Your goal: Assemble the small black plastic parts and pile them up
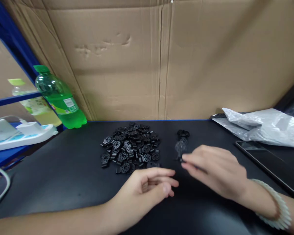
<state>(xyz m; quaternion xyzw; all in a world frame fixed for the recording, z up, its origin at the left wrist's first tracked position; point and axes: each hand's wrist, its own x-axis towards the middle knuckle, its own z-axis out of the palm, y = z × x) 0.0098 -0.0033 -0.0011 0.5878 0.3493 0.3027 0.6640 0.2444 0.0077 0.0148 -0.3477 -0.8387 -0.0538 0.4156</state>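
Observation:
A heap of small black plastic parts (131, 147), each with a round holed disc and a ribbed tab, lies on the black tabletop. In front of it is my left hand (147, 192), its fingers loosely bent and apart with nothing visible in them. Thumb and fingertips of my right hand (215, 169) pinch the near end of one black plastic part (180, 148), which is blurred by motion. Just beyond that piece, one or more similar black parts (183, 133) rest on the table; their number is unclear.
A green bottle (61, 98) leans at the back left, beside a yellowish bottle (34, 102) and a white power strip (24, 137). Grey plastic bags (264, 125) and a dark tablet-like device (269, 163) lie at the right. Cardboard (122, 58) walls off the back.

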